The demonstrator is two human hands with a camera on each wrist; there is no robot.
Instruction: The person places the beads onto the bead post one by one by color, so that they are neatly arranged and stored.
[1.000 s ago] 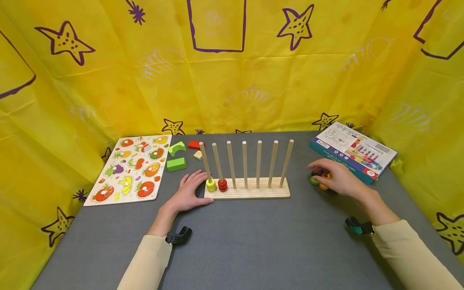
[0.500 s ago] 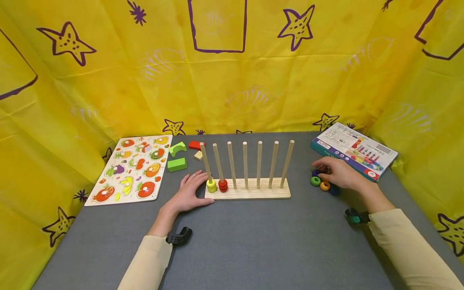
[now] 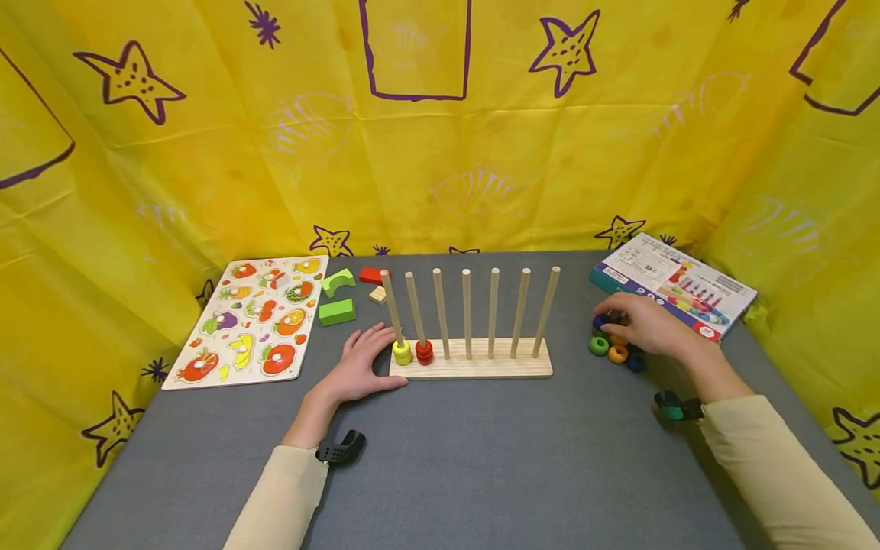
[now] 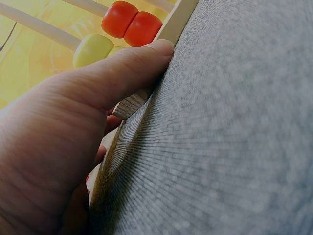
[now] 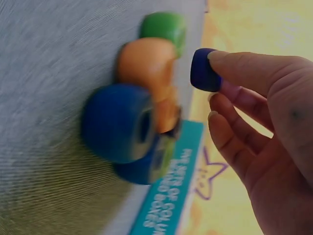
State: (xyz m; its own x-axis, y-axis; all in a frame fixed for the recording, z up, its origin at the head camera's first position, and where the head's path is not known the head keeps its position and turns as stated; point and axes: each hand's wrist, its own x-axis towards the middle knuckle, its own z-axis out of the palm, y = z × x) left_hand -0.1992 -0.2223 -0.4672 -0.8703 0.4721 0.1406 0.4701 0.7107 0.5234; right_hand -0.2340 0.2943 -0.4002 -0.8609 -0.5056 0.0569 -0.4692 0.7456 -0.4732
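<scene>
My left hand (image 3: 360, 368) grips the left end of a wooden peg stand (image 3: 495, 368), its thumb along the front edge and its other fingers behind. Yellow beads (image 3: 402, 354) sit low on the leftmost peg, red beads (image 3: 424, 353) on the peg beside it. At the right, my right hand (image 3: 649, 327) pinches a dark blue-violet bead (image 5: 201, 71) between thumb and fingertips, held just off the pile in the right wrist view. Below it lie a green bead (image 3: 599, 346), an orange bead (image 3: 618, 354) and a blue bead (image 5: 117, 122); others are partly hidden.
A flat box (image 3: 677, 283) lies behind my right hand. At the left is a fruit puzzle board (image 3: 250, 321). Green blocks (image 3: 337, 312), a red block (image 3: 371, 275) and a small plain wooden piece (image 3: 377, 294) lie behind the stand's left end. A yellow curtain (image 3: 440, 153) surrounds the grey table.
My right hand has shifted slightly right and back, uncovering green, orange and blue beads, and now pinches the blue-violet bead. My left hand stays on the peg stand.
</scene>
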